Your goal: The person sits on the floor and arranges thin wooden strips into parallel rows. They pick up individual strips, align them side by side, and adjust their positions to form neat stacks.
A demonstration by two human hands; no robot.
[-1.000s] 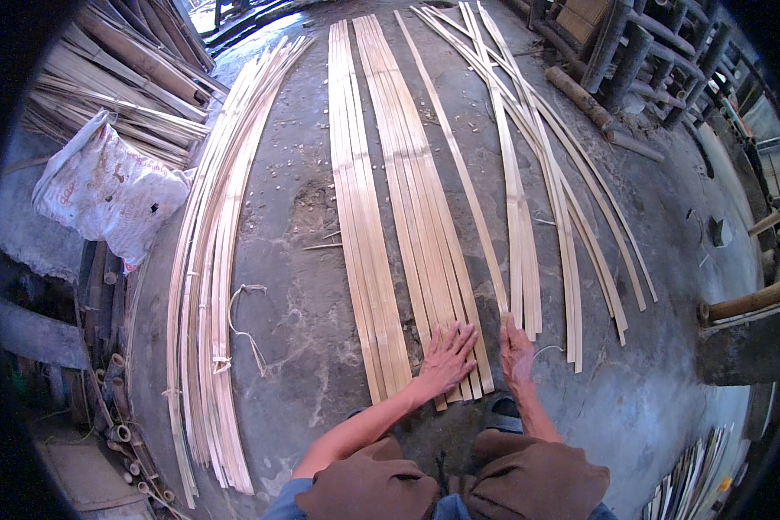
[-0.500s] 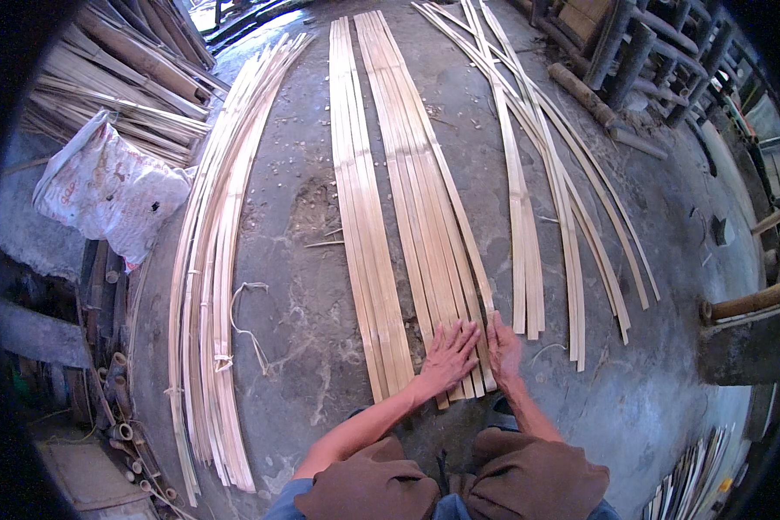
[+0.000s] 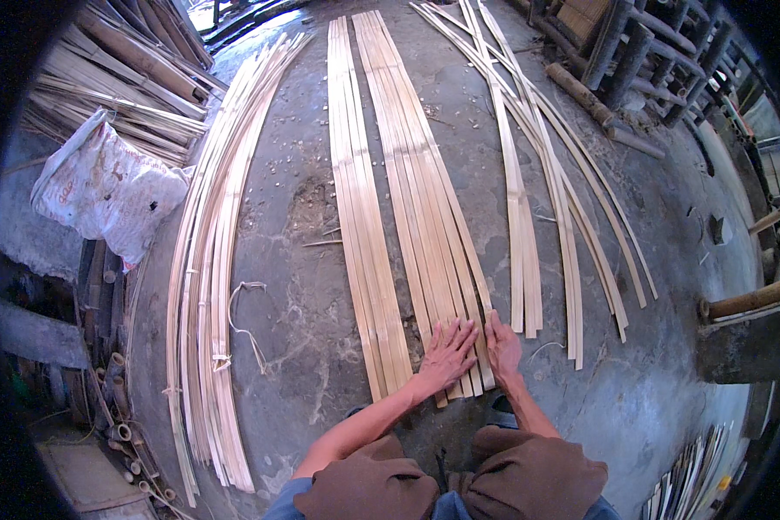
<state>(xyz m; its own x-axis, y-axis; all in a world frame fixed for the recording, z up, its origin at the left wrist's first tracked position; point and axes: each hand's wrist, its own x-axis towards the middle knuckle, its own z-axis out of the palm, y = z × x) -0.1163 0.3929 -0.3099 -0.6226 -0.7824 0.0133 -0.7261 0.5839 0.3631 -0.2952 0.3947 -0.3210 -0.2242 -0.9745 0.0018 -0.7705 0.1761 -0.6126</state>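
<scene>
Fingers (image 3: 453, 334) spread, your left hand (image 3: 445, 356) lies flat, gripping nothing, on the near end of a row of bamboo strips (image 3: 420, 199) that stretches ahead of it. Your right hand (image 3: 503, 350) rests against that row's right edge — whether it pinches there, I can't tell. Right of it lie loose crossing strips (image 3: 517, 260); left of your left hand, a narrower row (image 3: 361, 217), then — farther off — a tied bundle (image 3: 204, 269).
</scene>
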